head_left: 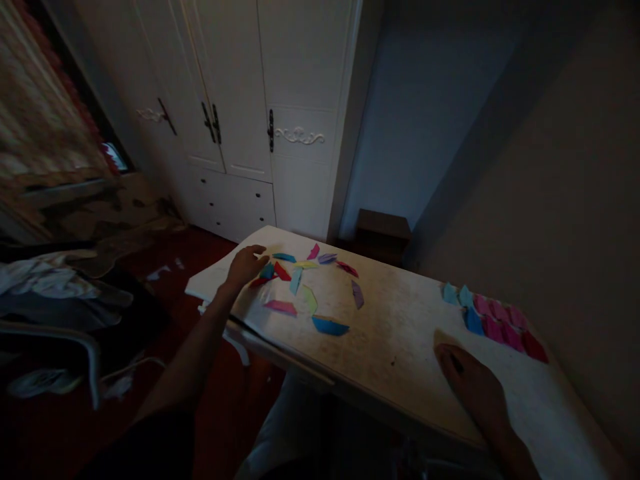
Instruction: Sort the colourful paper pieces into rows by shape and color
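Observation:
My left hand [246, 265] reaches over the left part of the table, thumb and fingers apart and nothing seen in them. Just beside its fingertips lie a teal folded paper piece [267, 271] and a red one [283, 271]. Several more folded papers, boat-like in shape, are scattered around there, among them a blue one [330, 325], a pink one [281, 307] and a purple one [357, 294]. On the right side, my right hand [473, 380] rests on the tabletop with curled fingers; no object shows in it.
Two neat rows of folded papers, including a magenta one [493, 329], stand at the table's [395, 320] far right. Behind the table are a white wardrobe [310, 73] and a small brown cabinet [383, 227]. A chair with cloth [45, 277] stands at the left.

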`<state>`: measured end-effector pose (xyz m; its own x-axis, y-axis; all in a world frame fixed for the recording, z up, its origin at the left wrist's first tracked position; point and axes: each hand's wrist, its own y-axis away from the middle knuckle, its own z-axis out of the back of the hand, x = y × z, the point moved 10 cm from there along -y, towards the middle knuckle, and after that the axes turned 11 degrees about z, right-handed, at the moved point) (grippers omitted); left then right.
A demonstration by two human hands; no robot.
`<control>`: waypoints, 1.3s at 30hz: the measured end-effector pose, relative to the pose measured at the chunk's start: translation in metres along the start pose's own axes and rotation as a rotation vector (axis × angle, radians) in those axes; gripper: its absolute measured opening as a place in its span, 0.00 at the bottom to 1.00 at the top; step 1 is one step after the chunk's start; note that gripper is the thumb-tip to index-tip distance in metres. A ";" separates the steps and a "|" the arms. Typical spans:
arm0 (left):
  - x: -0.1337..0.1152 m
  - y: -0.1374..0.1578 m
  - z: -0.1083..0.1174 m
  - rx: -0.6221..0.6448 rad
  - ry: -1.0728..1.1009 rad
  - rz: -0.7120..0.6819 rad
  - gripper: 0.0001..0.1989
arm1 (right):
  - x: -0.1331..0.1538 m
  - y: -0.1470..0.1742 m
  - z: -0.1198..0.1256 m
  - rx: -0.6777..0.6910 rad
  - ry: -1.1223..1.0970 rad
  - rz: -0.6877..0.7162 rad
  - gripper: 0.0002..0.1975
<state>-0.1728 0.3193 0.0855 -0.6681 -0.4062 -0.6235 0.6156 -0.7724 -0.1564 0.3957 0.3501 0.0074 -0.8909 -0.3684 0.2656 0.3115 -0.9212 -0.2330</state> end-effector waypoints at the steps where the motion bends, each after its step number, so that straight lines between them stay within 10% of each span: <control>1: 0.010 -0.012 -0.006 0.055 -0.074 0.026 0.19 | 0.000 0.000 0.000 0.004 0.003 0.001 0.27; 14: 0.034 -0.001 -0.048 0.273 -0.105 -0.023 0.20 | -0.015 -0.001 -0.008 0.000 0.018 -0.010 0.27; 22: 0.047 0.004 -0.025 0.062 0.029 0.018 0.21 | -0.018 0.000 -0.011 0.041 0.039 -0.060 0.29; 29: 0.061 0.015 0.004 0.015 0.565 0.209 0.29 | -0.011 0.000 -0.006 -0.001 0.041 -0.030 0.27; 39: -0.051 0.080 -0.023 0.319 0.570 0.003 0.23 | -0.004 -0.001 -0.005 -0.046 0.011 0.035 0.24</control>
<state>-0.0801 0.2896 0.0866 -0.2865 -0.1534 -0.9457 0.4043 -0.9142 0.0258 0.3975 0.3531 0.0021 -0.8835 -0.3986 0.2460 0.3273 -0.9011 -0.2844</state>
